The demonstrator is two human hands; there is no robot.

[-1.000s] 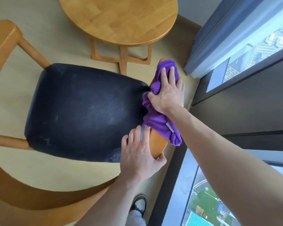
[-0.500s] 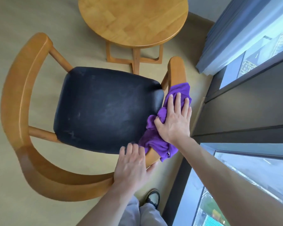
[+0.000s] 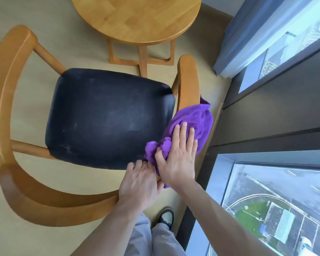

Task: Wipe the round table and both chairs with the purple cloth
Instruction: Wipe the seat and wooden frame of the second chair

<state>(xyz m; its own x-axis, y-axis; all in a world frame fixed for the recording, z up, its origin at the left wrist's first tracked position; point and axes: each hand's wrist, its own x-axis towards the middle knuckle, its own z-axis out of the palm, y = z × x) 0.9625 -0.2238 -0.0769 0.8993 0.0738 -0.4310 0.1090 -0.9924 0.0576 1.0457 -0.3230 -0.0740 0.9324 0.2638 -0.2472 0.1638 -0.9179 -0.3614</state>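
Observation:
A wooden chair (image 3: pixel 11 100) with a curved back rail and a black seat (image 3: pixel 107 119) fills the middle of the view. The purple cloth (image 3: pixel 194 119) is draped over the chair's right armrest (image 3: pixel 187 78). My right hand (image 3: pixel 177 156) lies flat on the cloth, pressing it onto the armrest near the back rail. My left hand (image 3: pixel 139 183) rests on the wooden rail right beside it, fingers touching the cloth's lower edge. The round wooden table (image 3: pixel 137 17) stands just beyond the chair. Only one chair is in view.
A tall window (image 3: pixel 277 200) with dark frames runs along the right, close to the armrest. A grey curtain (image 3: pixel 235 48) hangs at the upper right. My legs and a shoe (image 3: pixel 166 217) stand behind the chair. Beige floor lies to the left.
My right hand has slid the cloth back along the armrest from its front tip toward the back rail. It now touches my left hand, which stayed on the rail.

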